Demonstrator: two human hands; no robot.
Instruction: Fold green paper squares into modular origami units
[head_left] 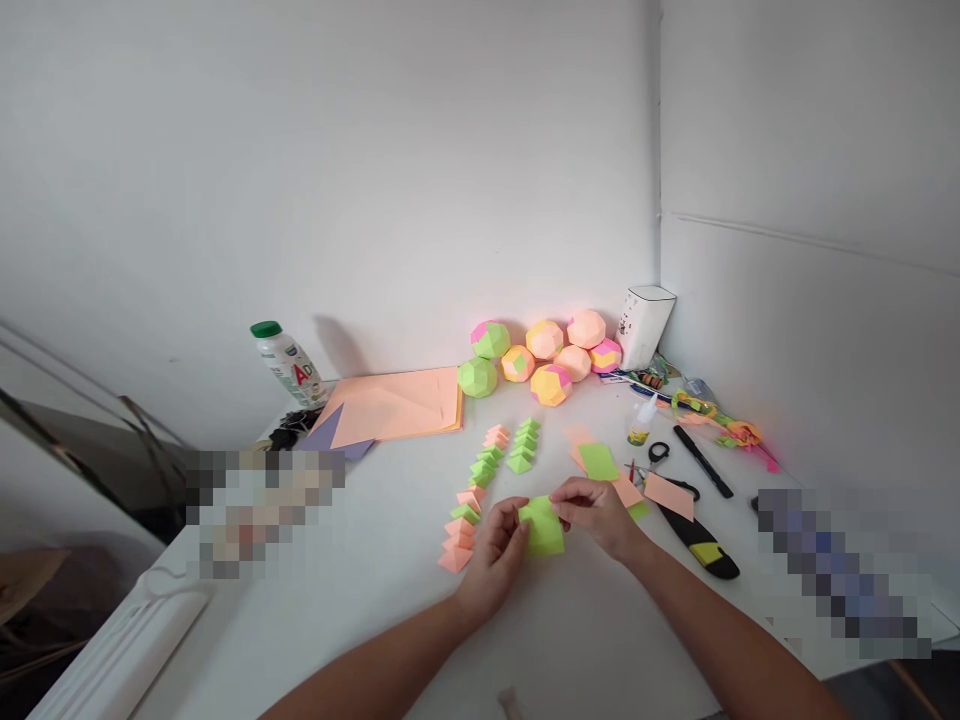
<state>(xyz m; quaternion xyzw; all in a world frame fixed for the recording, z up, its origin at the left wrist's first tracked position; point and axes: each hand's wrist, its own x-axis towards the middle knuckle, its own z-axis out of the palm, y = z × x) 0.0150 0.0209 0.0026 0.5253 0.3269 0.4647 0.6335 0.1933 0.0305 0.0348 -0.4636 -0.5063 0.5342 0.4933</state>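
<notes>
Between my two hands is a green paper square (543,530), raised over the white table. My left hand (501,550) pinches its left edge, with thumb in front. At the upper right corner, my right hand (596,508) grips the same paper between thumb and fingertips. Folded green and peach paper pieces (480,478) stand in a row left of my hands. A shorter row of folded green pieces (523,445) sits beyond them. Loose green paper (598,461) and peach paper (670,496) lie to the right.
Several faceted paper balls (551,385) sit against the back wall. Peach sheets (397,405) and a bottle with green cap (289,362) are back left. At right are a glue bottle (642,420), scissors (658,452), a black pen (703,461), a black-and-yellow cutter (705,553) and a white box (645,328).
</notes>
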